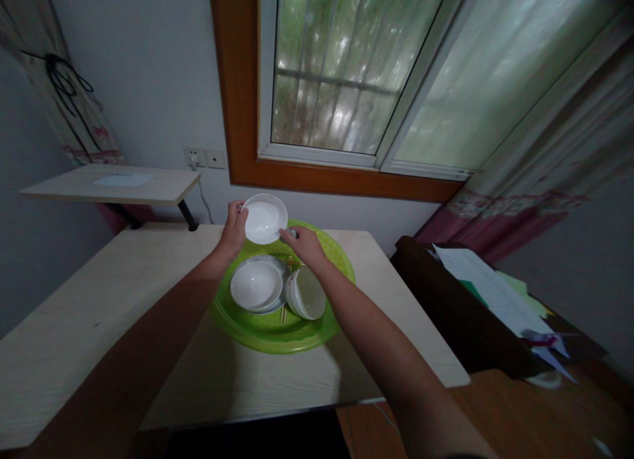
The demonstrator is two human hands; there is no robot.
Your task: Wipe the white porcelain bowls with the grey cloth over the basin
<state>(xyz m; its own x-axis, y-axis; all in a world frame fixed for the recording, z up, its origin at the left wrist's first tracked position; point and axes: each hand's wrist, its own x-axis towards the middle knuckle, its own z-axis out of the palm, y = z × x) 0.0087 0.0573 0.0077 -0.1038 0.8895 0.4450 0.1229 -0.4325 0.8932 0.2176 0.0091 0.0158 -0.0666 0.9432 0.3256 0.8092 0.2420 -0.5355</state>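
A small white bowl point(266, 220) is held up, tilted with its inside facing me, above the far part of a round green tray point(277, 345). My left hand point(234, 229) is closed on its left rim, thumb on the inner side. At the lower right rim my right hand point(303, 244) is also closed, its fingertips against the bowl. A small greyish thing shows by those fingers, too small to make out. Below, another white bowl point(256, 284) rests on a metal-looking dish point(282, 269). Nested white bowls point(308, 294) lie tipped on their side to the right, with chopsticks point(282, 314) partly hidden between.
The tray stands on a pale wooden table point(188, 373). A small raised shelf point(113, 181) with a paper is at the back left. Behind is a wall with sockets point(204, 158) and a window. To the right, papers point(488, 290) lie on a dark piece of furniture.
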